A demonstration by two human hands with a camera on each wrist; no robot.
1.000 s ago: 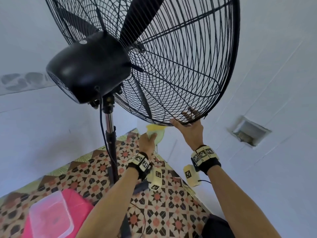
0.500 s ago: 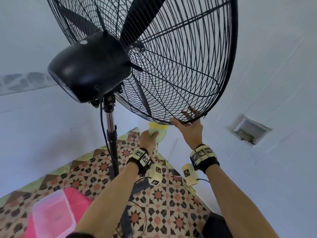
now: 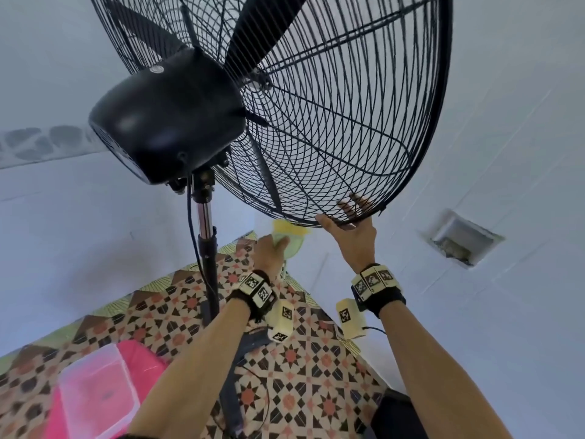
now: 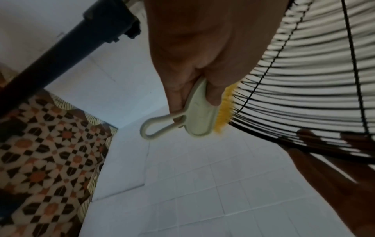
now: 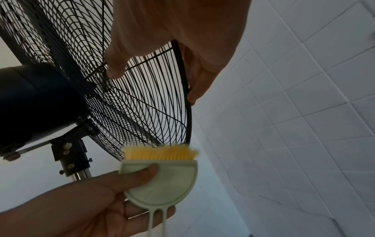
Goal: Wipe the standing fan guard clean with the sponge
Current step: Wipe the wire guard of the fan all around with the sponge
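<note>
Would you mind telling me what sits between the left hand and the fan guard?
A pale brush with yellow bristles: the left hand grips it, and the bristles meet the guard's bottom rim, clearest in the right wrist view.

Matt black wire guard (image 3: 332, 128), glossy plastic motor housing (image 3: 167, 118), chromed pole (image 3: 204, 217).

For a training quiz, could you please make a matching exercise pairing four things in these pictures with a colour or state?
Things:
1. brush
2. fan guard
3. right hand
4. tub

Descriptions:
A. pink
B. black wire
C. yellow bristles, held in the left hand
D. gripping the guard's lower rim

Pairs: 1-C, 2-B, 3-D, 4-A
</note>
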